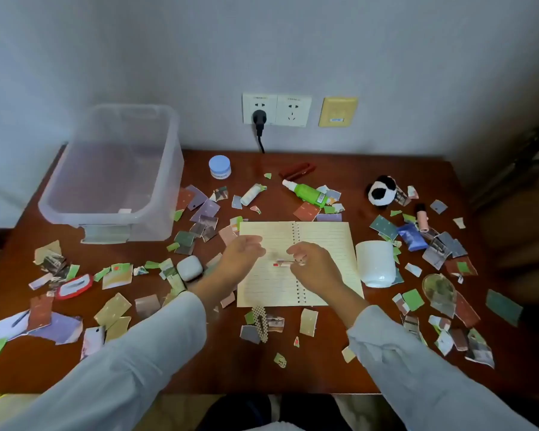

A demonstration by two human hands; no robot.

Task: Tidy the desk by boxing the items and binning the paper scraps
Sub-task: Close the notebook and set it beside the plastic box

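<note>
An open spiral notebook point(324, 241) lies at the middle of the table point(324, 371), and both hands hang just over it. The left hand point(243, 255) is above the left page, its grip spread, fingers loose and holding nothing. Its wrist covers that page's near corner. The right hand point(311, 262) is over the spiral, its grip pinching a small thin item point(282, 263) with a red end. The item is blurred, so what it is cannot be told.

A clear plastic box point(106, 217) stands at the far left corner and nothing shows in it. Paper scraps point(112, 309) lie strewn from the left edge to the right edge.

A white mug point(375, 262) touches the notebook's right side. Along the far edge are a blue-lidded jar point(219, 166), a green spray bottle point(308, 194) on its side and a panda plush point(381, 191). A white case point(190, 267) sits left of the left hand.

Pale sleeves hide both near corners of the table. The right edge falls in shadow, and the shapes beyond it are too dark to name.
</note>
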